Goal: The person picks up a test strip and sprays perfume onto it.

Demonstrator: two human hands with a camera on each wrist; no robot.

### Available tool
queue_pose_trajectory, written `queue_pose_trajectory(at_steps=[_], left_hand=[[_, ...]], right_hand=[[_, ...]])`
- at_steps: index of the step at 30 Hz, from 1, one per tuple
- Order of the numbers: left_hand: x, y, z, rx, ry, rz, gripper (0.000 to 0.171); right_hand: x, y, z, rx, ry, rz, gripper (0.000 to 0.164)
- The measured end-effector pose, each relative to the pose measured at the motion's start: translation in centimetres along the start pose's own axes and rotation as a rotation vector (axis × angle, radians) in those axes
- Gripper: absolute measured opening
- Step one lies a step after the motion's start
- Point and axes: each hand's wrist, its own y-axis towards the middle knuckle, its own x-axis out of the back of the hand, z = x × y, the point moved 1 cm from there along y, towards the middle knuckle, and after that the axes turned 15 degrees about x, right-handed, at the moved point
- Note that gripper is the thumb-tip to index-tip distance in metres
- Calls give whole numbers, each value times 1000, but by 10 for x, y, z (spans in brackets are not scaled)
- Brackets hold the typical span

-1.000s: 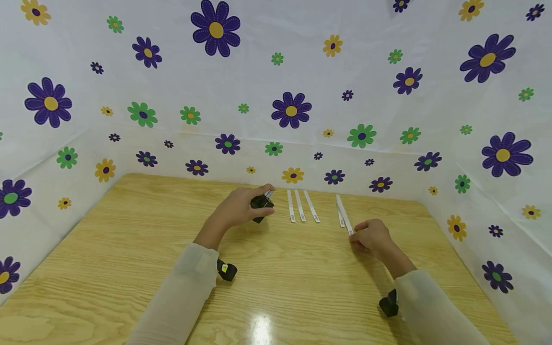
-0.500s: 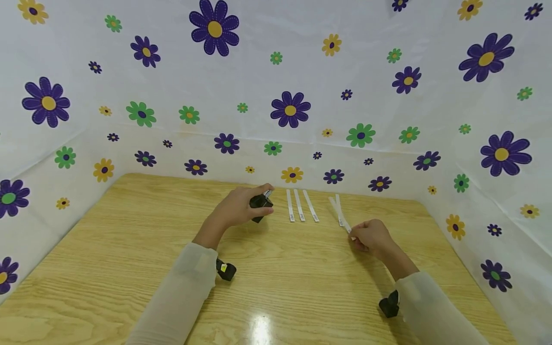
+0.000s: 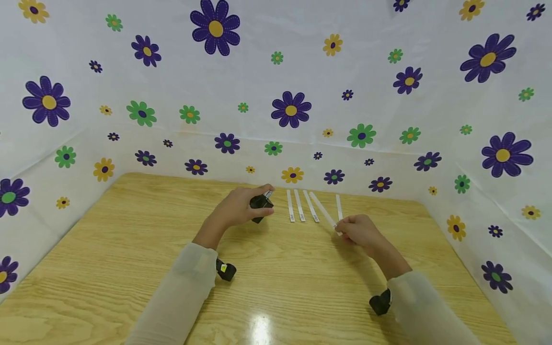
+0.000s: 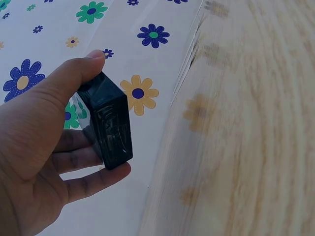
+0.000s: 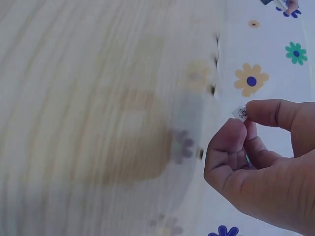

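My left hand (image 3: 241, 206) grips a small glossy black bottle (image 3: 260, 208), box-shaped with a silvery end, above the back of the table. In the left wrist view the black bottle (image 4: 112, 123) sits between thumb and fingers. My right hand (image 3: 360, 232) pinches the printed near end of a white paper strip (image 3: 322, 207) between thumb and finger. That strip slants toward the back left. In the right wrist view only the strip's lettered tip (image 5: 239, 113) shows. Left of it lie several white paper strips (image 3: 299, 206), and one more strip (image 3: 339, 206) lies at its right.
The wooden table (image 3: 267, 268) meets a white flower-print cloth (image 3: 241, 86) that rises at the back and both sides. Black wrist cameras (image 3: 226, 270) hang below both sleeves. The row of strips lies near the back edge.
My right hand has moved left with its paper strip. The strip's far end has swung away from the rightmost strip toward the row on the left. My left hand holds its place.
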Motion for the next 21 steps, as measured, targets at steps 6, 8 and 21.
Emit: queue_pose_trajectory(at_steps=[6, 8, 21], left_hand=[[1, 1, 0, -7, 2, -2, 65], [2, 1, 0, -12, 5, -4, 65], [2, 2, 2, -24, 3, -21, 68]], right_hand=[[-16, 10, 13, 28, 47, 17, 21], [-21, 12, 17, 44, 59, 22, 20], [-56, 26, 34, 111, 144, 14, 12]])
